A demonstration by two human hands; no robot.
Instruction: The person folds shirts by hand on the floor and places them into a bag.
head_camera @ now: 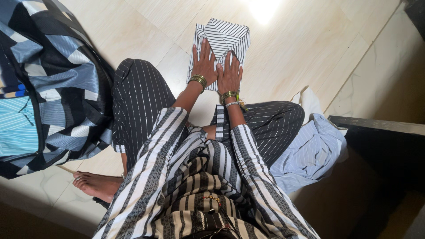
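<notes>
- Head view: the left hand [204, 62] and right hand [229, 73] are lying flat, fingers spread, side by side on a striped shirt [223, 40], clamped on nothing.
- The shirt is resting on the tiled floor [301, 48] in front of the seated person's knees, already folded into a compact rectangle; by the look of it, only pressing flat is left.
- A pale blue garment [310, 155] is waiting crumpled at the right; a patterned bag [57, 84] is sitting at the left.

Bright light from overhead makes a white glare patch on the pale floor [283, 48] near the top edge. The lower corners fall into deep shadow. Focus is sharp; edges bend slightly from the wide lens.
</notes>
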